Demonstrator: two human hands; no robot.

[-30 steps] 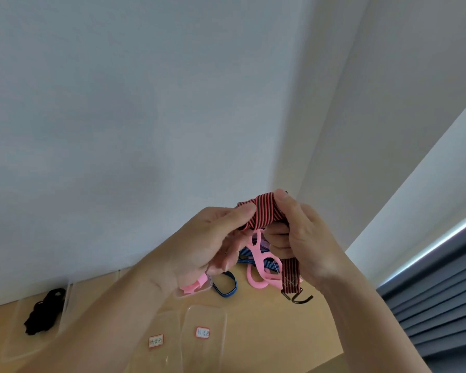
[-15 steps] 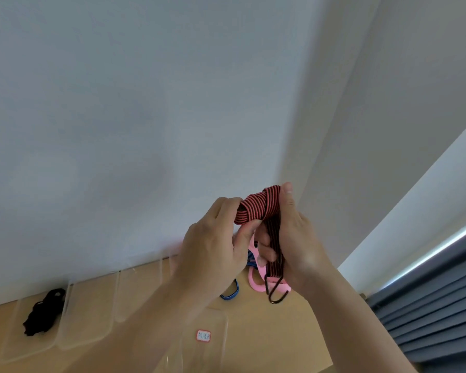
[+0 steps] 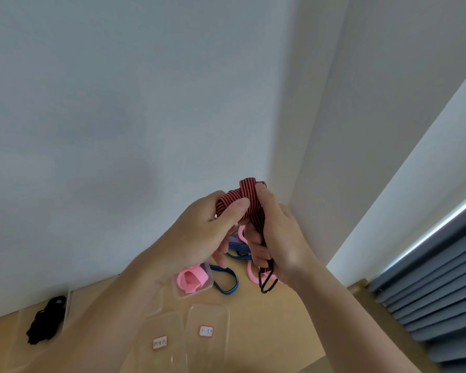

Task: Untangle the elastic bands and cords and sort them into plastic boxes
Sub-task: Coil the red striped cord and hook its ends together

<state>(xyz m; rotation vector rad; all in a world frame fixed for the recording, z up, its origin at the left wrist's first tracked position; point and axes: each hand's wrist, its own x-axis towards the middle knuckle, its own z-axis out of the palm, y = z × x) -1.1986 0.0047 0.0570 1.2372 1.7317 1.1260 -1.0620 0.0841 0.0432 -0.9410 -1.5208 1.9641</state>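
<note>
Both hands are raised above the wooden table [image 3: 285, 319] and hold a red-and-black striped elastic strap [image 3: 246, 192] folded into a bundle. My left hand [image 3: 199, 235] pinches the folded top with thumb and fingers. My right hand [image 3: 277, 235] grips the strap's lengths; a black metal hook [image 3: 267, 281] hangs below it. Beneath the hands lie a blue band [image 3: 226, 281] and pink bands [image 3: 253, 274]. A clear plastic box [image 3: 207, 288] holds a rolled pink band [image 3: 191, 278].
A clear box at the far left holds a black cord [image 3: 45, 321]. Two labelled clear boxes [image 3: 207, 332] stand near the table's front. White walls meet in a corner behind; grey blinds [image 3: 436, 297] hang at the right.
The strap was gathered into a tighter folded bundle, and its hook end was drawn up close under my right hand. My left hand's thumb now lies over the fold.
</note>
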